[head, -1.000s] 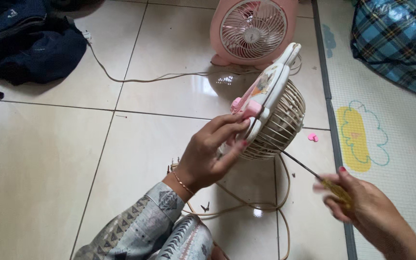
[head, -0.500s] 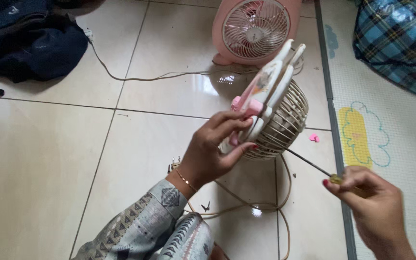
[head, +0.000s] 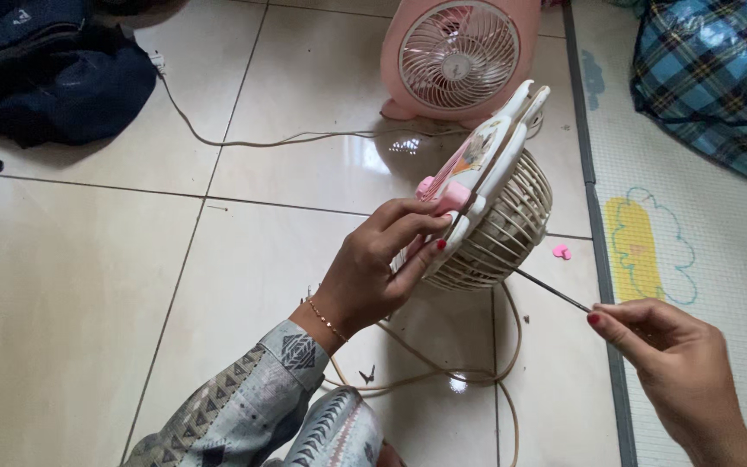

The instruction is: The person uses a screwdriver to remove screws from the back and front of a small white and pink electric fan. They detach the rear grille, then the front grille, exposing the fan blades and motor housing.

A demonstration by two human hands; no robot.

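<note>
My left hand (head: 382,268) grips the lower edge of a small cream fan (head: 494,207) with a pink front panel, holding it tilted above the tiled floor. The fan's rear cage faces right. My right hand (head: 676,367) is closed around a screwdriver (head: 555,294); its thin dark shaft reaches up-left into the bottom of the fan's cage. The handle is hidden inside my fingers. The fan's beige cord (head: 443,376) loops on the floor under it.
A second pink fan (head: 456,56) stands upright at the back, its cord (head: 244,138) trailing left. A dark blue bag (head: 45,73) lies at the far left. A foam play mat (head: 702,233) and a plaid bag (head: 719,78) border the right. A small pink piece (head: 561,252) rests on the tile.
My right hand slid up the screwdriver, covering its yellow handle, and rose slightly. The fan in my left hand wobbled a little but stays in about the same place.
</note>
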